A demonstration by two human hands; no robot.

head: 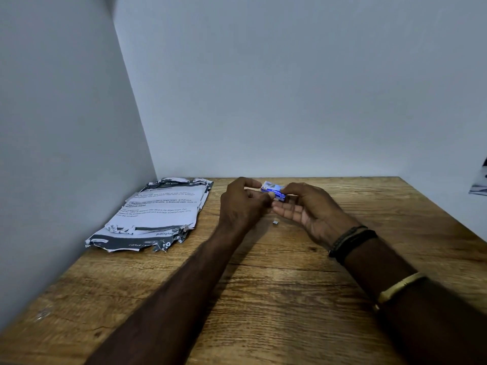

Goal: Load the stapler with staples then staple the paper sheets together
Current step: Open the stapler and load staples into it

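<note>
A small blue and white staple box (273, 190) is held above the back middle of the wooden table (263, 285). My right hand (308, 209) grips the box between thumb and fingers. My left hand (241, 204) meets it from the left, fingertips pinched at the box's near end. A tiny grey piece, perhaps a bit of staples (275, 222), lies on the table just below the hands. A stack of printed paper sheets (155, 214) with torn edges lies at the back left. No stapler is in view.
Grey walls close the table at the back and on the left. A dark and white object (481, 180) shows at the right frame edge. My right forearm wears black bands (350, 241) and a gold bangle (400, 288).
</note>
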